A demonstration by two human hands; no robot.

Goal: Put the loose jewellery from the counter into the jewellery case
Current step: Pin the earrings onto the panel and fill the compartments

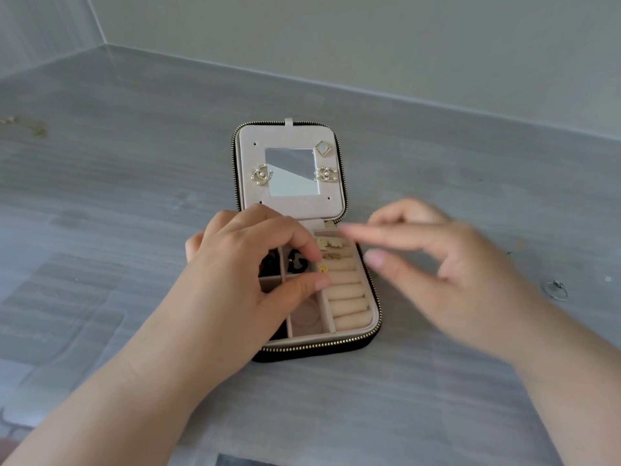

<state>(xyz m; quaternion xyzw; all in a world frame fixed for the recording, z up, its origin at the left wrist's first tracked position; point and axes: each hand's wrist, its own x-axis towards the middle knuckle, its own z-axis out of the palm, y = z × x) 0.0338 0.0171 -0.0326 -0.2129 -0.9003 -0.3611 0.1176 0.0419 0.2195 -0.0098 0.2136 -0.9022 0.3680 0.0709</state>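
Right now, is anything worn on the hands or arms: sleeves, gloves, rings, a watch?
No. The left hand shows no glove, ring, watch or bracelet, and its nails are short. The right hand is motion-blurred; no glove, watch or bracelet shows on it, but rings cannot be ruled out. Both arms are bare to the frame's edge, with no sleeves.

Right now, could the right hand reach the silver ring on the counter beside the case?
Probably yes: the silver ring lies on open counter just right of the right hand, nothing lies between them, and the blurred hand looks open and empty.
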